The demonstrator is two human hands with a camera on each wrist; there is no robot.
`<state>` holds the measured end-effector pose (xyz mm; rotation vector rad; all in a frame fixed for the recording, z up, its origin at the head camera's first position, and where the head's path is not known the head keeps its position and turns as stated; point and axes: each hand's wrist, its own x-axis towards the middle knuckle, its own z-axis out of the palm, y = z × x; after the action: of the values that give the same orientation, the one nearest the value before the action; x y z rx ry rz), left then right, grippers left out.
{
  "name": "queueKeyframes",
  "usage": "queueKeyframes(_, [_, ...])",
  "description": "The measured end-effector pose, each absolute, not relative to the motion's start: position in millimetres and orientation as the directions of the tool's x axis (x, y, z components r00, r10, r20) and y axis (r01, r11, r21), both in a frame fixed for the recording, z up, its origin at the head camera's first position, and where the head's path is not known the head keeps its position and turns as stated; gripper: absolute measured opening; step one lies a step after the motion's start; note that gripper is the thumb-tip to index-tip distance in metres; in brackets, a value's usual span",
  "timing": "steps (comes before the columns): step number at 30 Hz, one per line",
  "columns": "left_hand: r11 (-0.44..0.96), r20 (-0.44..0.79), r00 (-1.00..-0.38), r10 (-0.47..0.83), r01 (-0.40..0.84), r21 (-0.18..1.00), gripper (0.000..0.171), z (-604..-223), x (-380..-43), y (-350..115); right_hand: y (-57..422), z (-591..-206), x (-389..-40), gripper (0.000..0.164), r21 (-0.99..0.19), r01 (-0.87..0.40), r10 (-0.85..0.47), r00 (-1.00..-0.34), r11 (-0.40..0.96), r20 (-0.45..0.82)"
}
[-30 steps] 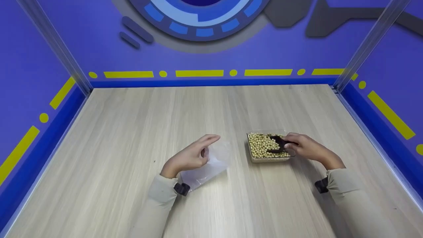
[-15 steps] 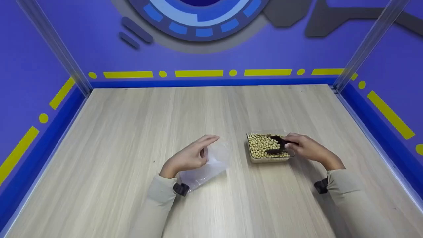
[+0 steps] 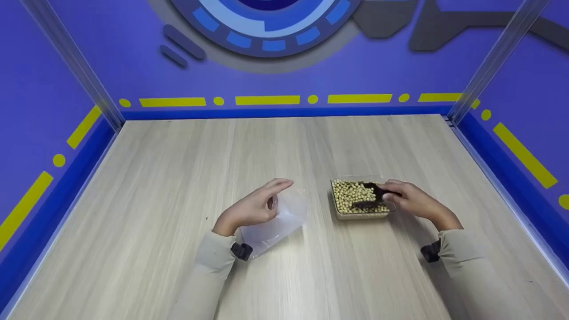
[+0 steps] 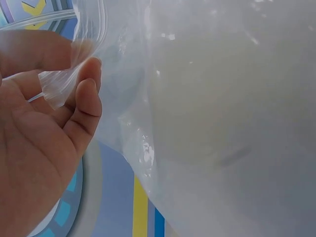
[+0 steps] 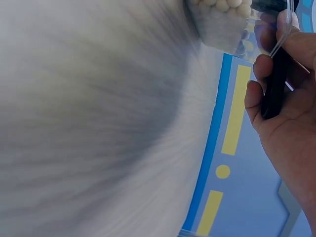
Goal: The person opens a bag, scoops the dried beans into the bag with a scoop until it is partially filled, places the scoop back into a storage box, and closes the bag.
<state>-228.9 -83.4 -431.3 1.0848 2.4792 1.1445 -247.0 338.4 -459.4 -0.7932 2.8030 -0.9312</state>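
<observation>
My left hand (image 3: 253, 206) pinches the edge of a clear plastic zip bag (image 3: 286, 220) between thumb and fingers. In the left wrist view the bag's zip strip (image 4: 91, 44) shows bent in the grip, and its cloudy film fills most of the picture. To the right stands a clear rectangular container (image 3: 364, 217) filled with pale yellow beans, perhaps soybeans (image 3: 349, 195). My right hand (image 3: 413, 200) grips the handle of a black scoop (image 3: 377, 190), whose head lies among the beans. The handle (image 5: 275, 91) runs across the palm in the right wrist view.
Everything stands on a light wood-grain table (image 3: 200, 155). Blue panels (image 3: 266, 80) with yellow marks enclose its back and sides, with metal posts (image 3: 73, 62) at the rear corners. Black wrist cameras (image 3: 430, 251) sit on both wrists.
The scoop's near edge has shifted slightly left over the beans. My left hand still holds the bag, almost unmoved. The whole head view has tilted a little.
</observation>
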Motion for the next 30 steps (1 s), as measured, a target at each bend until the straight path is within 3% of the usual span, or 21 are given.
queueKeyframes(30, [0.438,0.088,-0.702,0.707,0.532,0.725,0.057,-431.2,-236.1,-76.7,339.8,-467.6,-245.8,0.031,-0.674,-0.460,-0.474,-0.861,0.578,0.182])
